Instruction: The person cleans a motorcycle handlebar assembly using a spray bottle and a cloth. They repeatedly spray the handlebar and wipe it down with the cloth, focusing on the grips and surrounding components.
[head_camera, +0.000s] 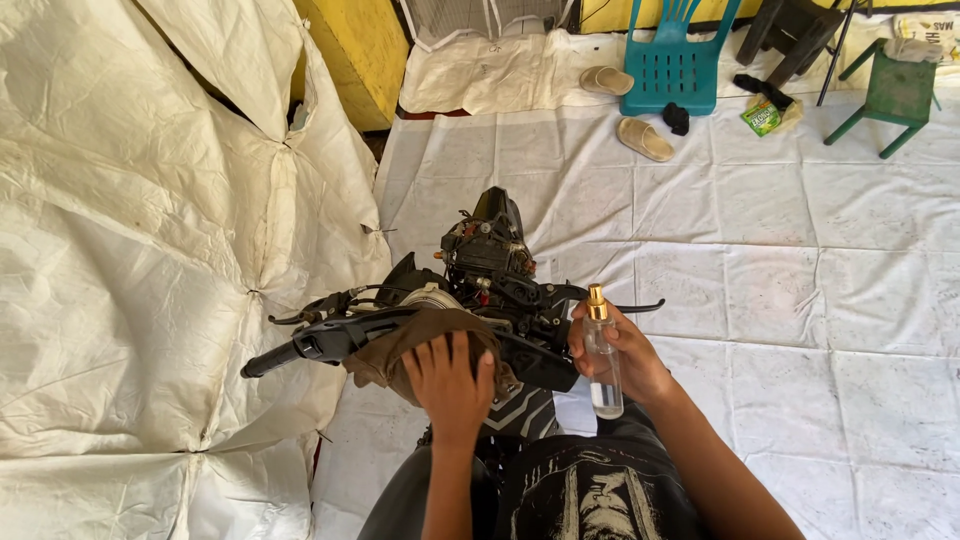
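While left hand presses brown rag, right hand grips spray bottle upright.

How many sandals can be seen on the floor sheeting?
2. One beige sandal lies left of the teal plastic chair, near the back wall. The other sandal lies in front of that chair, beside a small black object. None appear hidden.
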